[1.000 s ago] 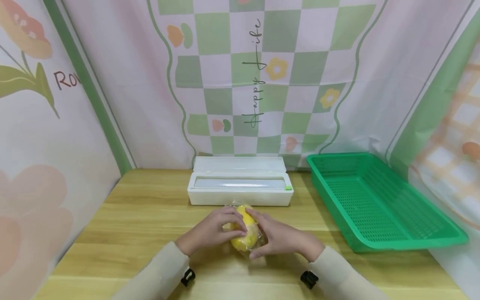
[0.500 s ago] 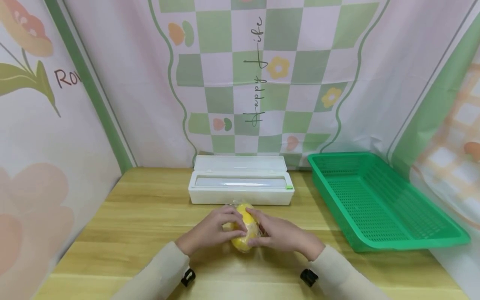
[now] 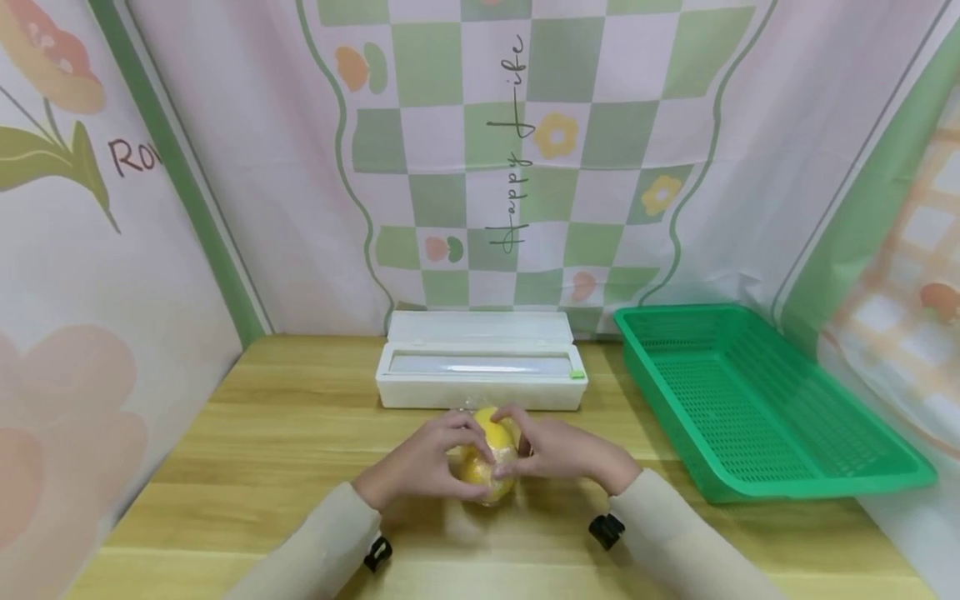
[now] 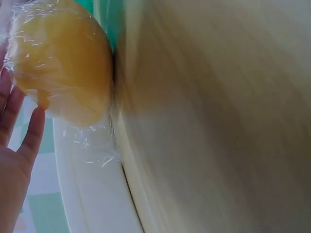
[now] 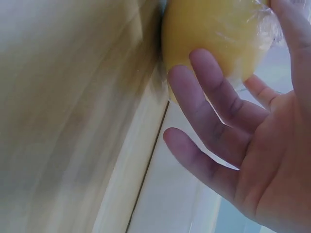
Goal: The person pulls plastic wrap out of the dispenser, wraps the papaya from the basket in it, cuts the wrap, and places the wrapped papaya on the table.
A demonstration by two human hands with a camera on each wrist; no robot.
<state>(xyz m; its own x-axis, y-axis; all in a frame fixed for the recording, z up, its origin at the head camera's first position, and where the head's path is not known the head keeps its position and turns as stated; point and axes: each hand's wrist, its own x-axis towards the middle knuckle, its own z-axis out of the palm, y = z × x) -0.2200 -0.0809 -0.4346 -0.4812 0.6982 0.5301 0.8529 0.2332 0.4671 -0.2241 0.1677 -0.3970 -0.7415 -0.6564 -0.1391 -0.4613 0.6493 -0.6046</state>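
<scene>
Two hands met around one yellow fruit (image 3: 486, 454), which sat on the wooden table (image 3: 285, 433) just in front of the white film dispenser (image 3: 482, 372). We saw clear cling film (image 4: 90, 145) drawn over its skin, crinkled and trailing loose at one side in the left wrist view. Our left hand (image 3: 423, 462) cupped the fruit from its side with curled fingers, and our right hand (image 3: 558, 450) closed on it from the other side, its fingertips (image 5: 214, 77) pressed against the film while the lower fingers stood spread and clear of it. Both held the fruit; neither was fully closed.

We judged the step in hand to be the wrapping itself, with the film already around most of the fruit and its loose ends being smoothed down. The next move, as we read it, called for pressing the trailing flap flat so it clung, without letting the round fruit roll away between the palms.

Beyond the dispenser, whose lid stood open with a small green tab (image 3: 577, 375) at its right end, a green mesh basket (image 3: 757, 400) lay well apart to the right. On the checked backdrop (image 3: 525, 150) we could read "Happy Life" in script running vertically, and on the left panel the letters "Ro", cut off.
</scene>
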